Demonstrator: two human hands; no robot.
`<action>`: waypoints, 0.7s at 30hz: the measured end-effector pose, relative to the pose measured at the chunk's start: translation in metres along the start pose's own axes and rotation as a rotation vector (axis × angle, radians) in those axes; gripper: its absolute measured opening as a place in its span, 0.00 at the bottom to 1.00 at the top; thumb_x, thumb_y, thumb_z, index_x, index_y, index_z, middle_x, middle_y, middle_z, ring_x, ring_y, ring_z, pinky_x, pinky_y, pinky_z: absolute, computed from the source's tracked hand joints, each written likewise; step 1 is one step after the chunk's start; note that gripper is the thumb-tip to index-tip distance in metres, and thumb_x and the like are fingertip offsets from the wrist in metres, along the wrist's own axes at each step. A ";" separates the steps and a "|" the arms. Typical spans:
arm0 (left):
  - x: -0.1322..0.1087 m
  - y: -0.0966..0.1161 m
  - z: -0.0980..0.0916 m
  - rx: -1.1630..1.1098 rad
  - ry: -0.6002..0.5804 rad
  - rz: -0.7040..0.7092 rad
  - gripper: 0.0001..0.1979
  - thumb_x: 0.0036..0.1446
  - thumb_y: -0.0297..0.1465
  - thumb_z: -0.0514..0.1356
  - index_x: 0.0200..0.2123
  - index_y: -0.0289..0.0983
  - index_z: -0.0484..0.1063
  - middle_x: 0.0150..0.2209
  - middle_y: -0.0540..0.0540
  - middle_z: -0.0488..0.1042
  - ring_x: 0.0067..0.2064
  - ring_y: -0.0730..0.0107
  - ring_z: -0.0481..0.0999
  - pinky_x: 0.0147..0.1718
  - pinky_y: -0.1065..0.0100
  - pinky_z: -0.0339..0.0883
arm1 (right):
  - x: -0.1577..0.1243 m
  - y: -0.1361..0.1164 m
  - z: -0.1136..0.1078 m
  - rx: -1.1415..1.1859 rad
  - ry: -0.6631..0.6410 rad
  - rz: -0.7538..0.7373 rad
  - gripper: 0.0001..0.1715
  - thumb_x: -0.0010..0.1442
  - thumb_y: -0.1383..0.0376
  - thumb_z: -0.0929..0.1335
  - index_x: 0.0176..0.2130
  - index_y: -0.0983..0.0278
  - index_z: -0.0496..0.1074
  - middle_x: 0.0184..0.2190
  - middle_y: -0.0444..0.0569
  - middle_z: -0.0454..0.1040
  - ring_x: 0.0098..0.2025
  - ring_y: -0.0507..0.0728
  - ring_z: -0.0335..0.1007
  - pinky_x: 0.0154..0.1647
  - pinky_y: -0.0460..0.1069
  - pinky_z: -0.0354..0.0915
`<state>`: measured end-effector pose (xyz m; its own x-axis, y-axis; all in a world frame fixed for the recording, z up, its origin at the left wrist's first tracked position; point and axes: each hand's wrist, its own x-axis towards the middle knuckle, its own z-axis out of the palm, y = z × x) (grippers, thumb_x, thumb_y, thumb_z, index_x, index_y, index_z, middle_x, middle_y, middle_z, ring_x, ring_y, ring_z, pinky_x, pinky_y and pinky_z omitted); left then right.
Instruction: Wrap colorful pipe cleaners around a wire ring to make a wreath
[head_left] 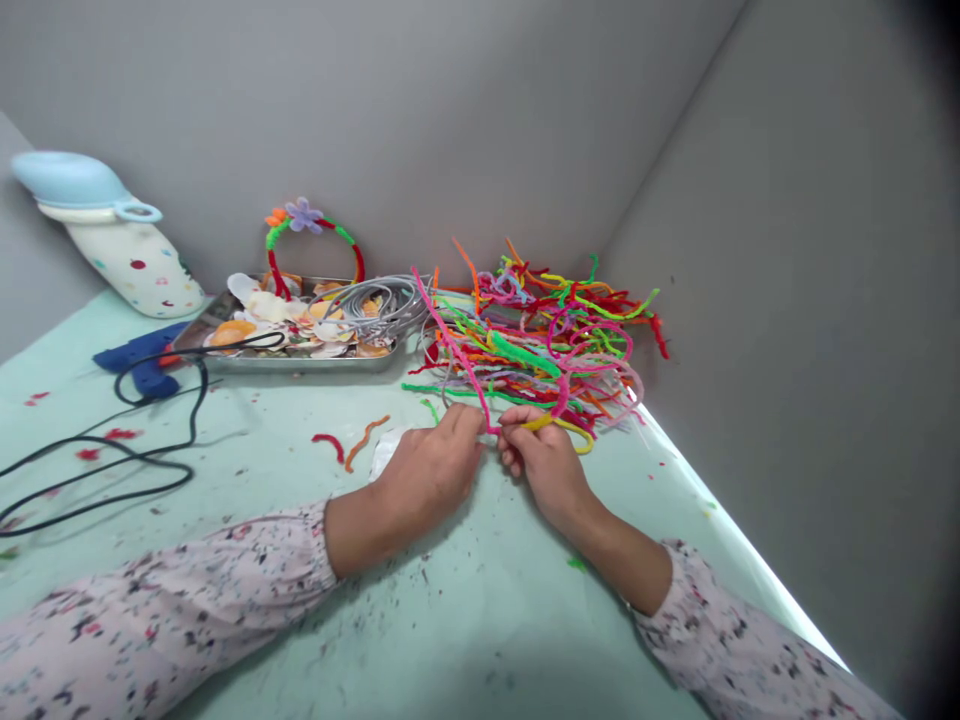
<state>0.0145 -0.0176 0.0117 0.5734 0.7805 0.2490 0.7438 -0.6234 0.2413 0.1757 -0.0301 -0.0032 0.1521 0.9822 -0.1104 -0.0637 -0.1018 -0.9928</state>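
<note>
My left hand [435,465] is closed, its fingers pinching near the lower end of a bright pink pipe cleaner [456,350] that slants up and away to the left. Close beside it, my right hand [547,465] grips a band wound with pipe cleaners [560,398], coloured green, pink and yellow along its curve. Between the fingertips of both hands, the pink strand's bent end meets the band; the exact contact is partly hidden by my fingers. Just beyond lies a heap of many-coloured pipe cleaners [600,350].
A metal tray [300,366] holds shells and a coil of grey wire [390,310]; a flowered pipe-cleaner hoop [361,262] stands there. Left are a white bottle [135,265], a blue object [150,360] and a black cord [196,420]. Short red [330,443] and orange scraps [364,440] lie nearby.
</note>
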 end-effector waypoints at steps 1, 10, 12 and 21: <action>0.000 0.000 0.000 0.013 0.004 0.026 0.07 0.62 0.27 0.50 0.44 0.38 0.62 0.43 0.43 0.72 0.39 0.64 0.75 0.27 0.70 0.64 | 0.000 0.001 0.000 0.005 -0.006 -0.005 0.09 0.50 0.66 0.64 0.35 0.63 0.67 0.20 0.40 0.67 0.19 0.48 0.60 0.16 0.42 0.55; 0.002 -0.009 0.003 0.017 0.132 0.148 0.10 0.64 0.26 0.49 0.43 0.40 0.69 0.43 0.47 0.73 0.38 0.71 0.75 0.26 0.74 0.64 | -0.001 0.003 -0.002 0.071 -0.057 -0.037 0.08 0.50 0.67 0.65 0.35 0.63 0.67 0.20 0.40 0.68 0.18 0.48 0.59 0.15 0.42 0.54; 0.002 -0.011 0.004 0.005 0.165 0.174 0.11 0.64 0.26 0.50 0.43 0.40 0.70 0.42 0.48 0.74 0.37 0.72 0.75 0.27 0.75 0.64 | -0.001 0.004 -0.003 0.094 -0.074 -0.037 0.07 0.51 0.67 0.65 0.35 0.63 0.67 0.20 0.39 0.68 0.18 0.48 0.59 0.15 0.42 0.54; 0.001 -0.015 0.004 0.009 0.275 0.266 0.12 0.62 0.25 0.52 0.45 0.41 0.72 0.41 0.48 0.76 0.37 0.74 0.76 0.31 0.75 0.67 | -0.002 0.005 -0.004 0.170 -0.112 -0.054 0.06 0.53 0.66 0.65 0.34 0.62 0.67 0.20 0.39 0.68 0.18 0.48 0.59 0.16 0.42 0.54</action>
<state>0.0055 -0.0073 0.0045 0.6344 0.5486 0.5446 0.5848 -0.8013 0.1260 0.1791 -0.0332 -0.0086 0.0497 0.9979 -0.0417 -0.2251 -0.0295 -0.9739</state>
